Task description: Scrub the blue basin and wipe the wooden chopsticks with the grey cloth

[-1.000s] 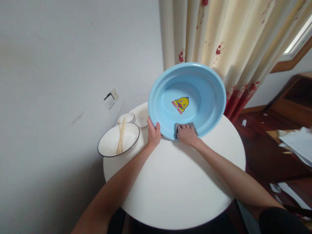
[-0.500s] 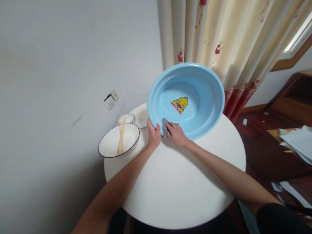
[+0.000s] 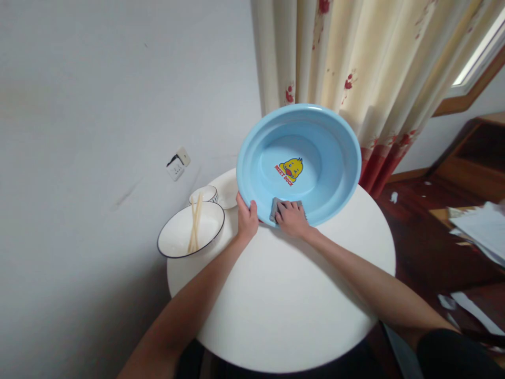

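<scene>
A light blue plastic basin (image 3: 335, 173) with a yellow duck print is tilted up over the table, its inside facing me. My left hand (image 3: 248, 218) grips its lower left rim, thumb on the inner side and the other fingers mostly hidden behind. Against the inner wall near the lower rim, my right hand (image 3: 293, 218) presses a grey cloth (image 3: 276, 209), fingers bent over it.
On the round white table (image 3: 292, 310), a large white bowl (image 3: 173, 231) with chopsticks (image 3: 194, 226) across it stands left, beside a smaller bowl (image 3: 203, 196). The wall has a socket (image 3: 175, 168). A curtain (image 3: 315, 58) hangs behind; papers (image 3: 483, 226) lie at right.
My right hand has slid the cloth a little to the right along the basin's lower inner wall. My left hand keeps its hold on the rim. The whole view has shifted slightly.
</scene>
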{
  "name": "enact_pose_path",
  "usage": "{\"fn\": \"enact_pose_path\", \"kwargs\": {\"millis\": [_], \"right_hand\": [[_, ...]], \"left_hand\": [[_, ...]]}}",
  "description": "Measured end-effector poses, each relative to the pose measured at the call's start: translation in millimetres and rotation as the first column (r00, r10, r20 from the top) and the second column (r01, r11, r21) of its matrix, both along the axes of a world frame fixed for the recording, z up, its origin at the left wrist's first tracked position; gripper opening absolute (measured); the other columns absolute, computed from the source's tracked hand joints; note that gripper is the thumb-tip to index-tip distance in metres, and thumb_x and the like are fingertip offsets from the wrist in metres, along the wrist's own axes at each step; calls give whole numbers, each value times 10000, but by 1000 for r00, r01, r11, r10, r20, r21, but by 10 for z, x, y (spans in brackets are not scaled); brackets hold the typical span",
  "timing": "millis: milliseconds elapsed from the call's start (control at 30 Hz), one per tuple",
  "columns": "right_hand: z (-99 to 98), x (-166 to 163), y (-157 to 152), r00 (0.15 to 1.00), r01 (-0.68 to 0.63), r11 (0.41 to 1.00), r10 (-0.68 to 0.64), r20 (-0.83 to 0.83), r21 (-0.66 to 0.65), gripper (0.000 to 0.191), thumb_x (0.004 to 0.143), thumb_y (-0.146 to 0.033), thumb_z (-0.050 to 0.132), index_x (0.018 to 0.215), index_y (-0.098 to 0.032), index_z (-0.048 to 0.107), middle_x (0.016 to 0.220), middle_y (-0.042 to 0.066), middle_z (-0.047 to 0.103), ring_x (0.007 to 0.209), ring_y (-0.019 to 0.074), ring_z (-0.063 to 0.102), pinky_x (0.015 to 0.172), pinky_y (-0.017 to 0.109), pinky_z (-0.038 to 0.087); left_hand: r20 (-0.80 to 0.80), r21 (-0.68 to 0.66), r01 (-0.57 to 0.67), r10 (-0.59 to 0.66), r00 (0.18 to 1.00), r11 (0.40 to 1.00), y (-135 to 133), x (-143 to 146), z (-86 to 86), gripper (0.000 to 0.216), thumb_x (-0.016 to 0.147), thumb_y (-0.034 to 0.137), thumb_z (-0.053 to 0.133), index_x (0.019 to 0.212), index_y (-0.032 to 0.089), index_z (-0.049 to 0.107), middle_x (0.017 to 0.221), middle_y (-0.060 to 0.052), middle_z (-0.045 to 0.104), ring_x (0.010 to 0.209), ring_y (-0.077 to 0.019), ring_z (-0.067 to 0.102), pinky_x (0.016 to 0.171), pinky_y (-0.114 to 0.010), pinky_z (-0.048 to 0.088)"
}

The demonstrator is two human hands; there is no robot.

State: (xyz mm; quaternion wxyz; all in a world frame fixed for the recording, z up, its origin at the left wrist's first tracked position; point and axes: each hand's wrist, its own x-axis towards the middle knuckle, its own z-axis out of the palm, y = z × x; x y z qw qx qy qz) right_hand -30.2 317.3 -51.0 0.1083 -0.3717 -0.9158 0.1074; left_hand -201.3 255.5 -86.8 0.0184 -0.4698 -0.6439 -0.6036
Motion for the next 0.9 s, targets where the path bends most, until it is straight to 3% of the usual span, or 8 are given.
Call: {"fn": "enact_pose_path", "kwargs": {"millis": [133, 367, 500, 733, 900], "right_hand": [[2, -150, -9, 996, 12, 999, -15, -87, -44, 524, 1081, -405, 305, 1515, -169, 479, 1530, 172, 510, 1348, 328, 463, 1072, 480, 378], [58, -547, 162, 965, -7, 993, -24, -259, -117, 443, 1088, -381, 286, 1337, -179, 592, 1391, 167, 583, 1237, 286, 545, 1056, 427, 415], [11, -673, 241, 931, -21, 992, -26, -365, -125, 466, 1091, -351, 274, 1395, -156, 568, 1379, 156, 596, 1248, 265, 554, 1080, 391, 411], [-206, -552, 378, 929, -92, 994, 63, -365, -63, 513, 1095, -354, 307, 1506, -118, 504, 1451, 162, 573, 1318, 254, 517, 1145, 374, 361], [-245, -309, 454, 955, -162, 986, 162, -247, 20, 518, 1109, -380, 290, 1516, -136, 498, 1448, 164, 574, 1309, 252, 524, 1131, 381, 367]], "left_hand": [[-3, 17, -10, 10, 1000, 1000, 16, 11, -4, 666, 1032, 538, 445, 1540, 136, 294, 1495, -240, 519, 1377, -296, 549, 1159, -446, 440], [-6, 31, 5, -5, 1000, 999, 18, -3, -12, 637, 1021, 497, 476, 1518, 136, 309, 1421, -227, 573, 1271, -290, 611, 1085, -445, 495], [-1, 40, 21, -21, 1000, 999, 8, -6, -26, 673, 1015, 503, 487, 1539, 130, 286, 1445, -239, 559, 1316, -303, 590, 1111, -452, 480], [-2, 26, 11, -11, 1000, 1000, 1, 40, -14, 732, 1010, 528, 480, 1561, 102, 256, 1546, -278, 464, 1445, -330, 495, 1192, -483, 414], [-8, 29, 10, -10, 1000, 1000, -2, 32, 15, 715, 1010, 508, 485, 1556, 101, 269, 1537, -276, 475, 1456, -332, 483, 1210, -502, 392]]}}
